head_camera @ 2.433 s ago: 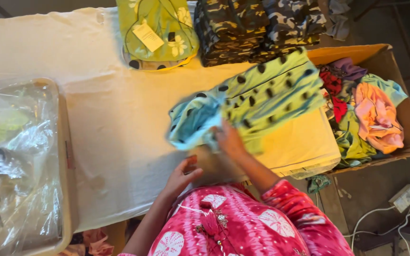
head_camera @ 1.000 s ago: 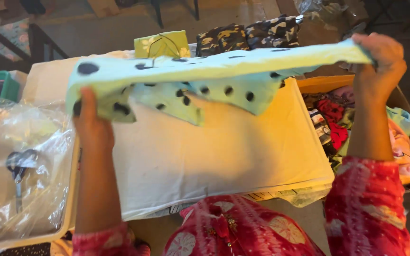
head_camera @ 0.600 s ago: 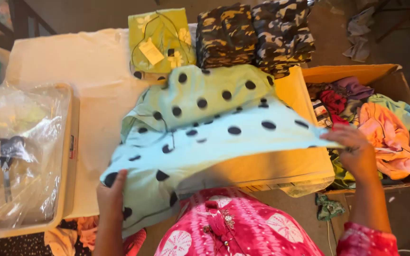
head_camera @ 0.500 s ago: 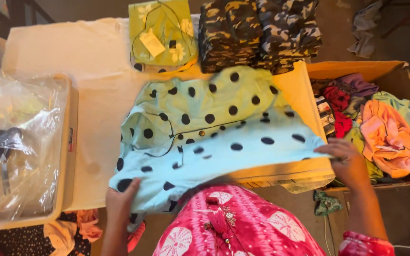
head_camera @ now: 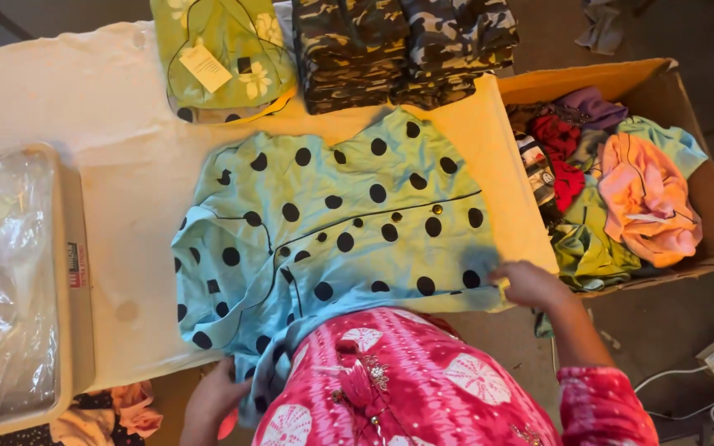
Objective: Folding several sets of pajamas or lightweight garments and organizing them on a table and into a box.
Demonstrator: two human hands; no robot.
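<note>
A light blue shirt with black dots (head_camera: 332,223) lies spread across the middle of the frame on the cloth-covered bench (head_camera: 59,107), its lower hem hanging over the near edge. The right hand (head_camera: 530,285) pinches the hem corner at lower right, its grip closed on the fabric. The left hand (head_camera: 212,400) sits at the bottom edge under the drooping hem, fingers curled into the cloth. The shirt looks thin, limp and light, likely to wrinkle and slide; corners, hem and shoulder seams seem the best places to hold it. Folded camouflage garments (head_camera: 402,45) sit along the top.
</note>
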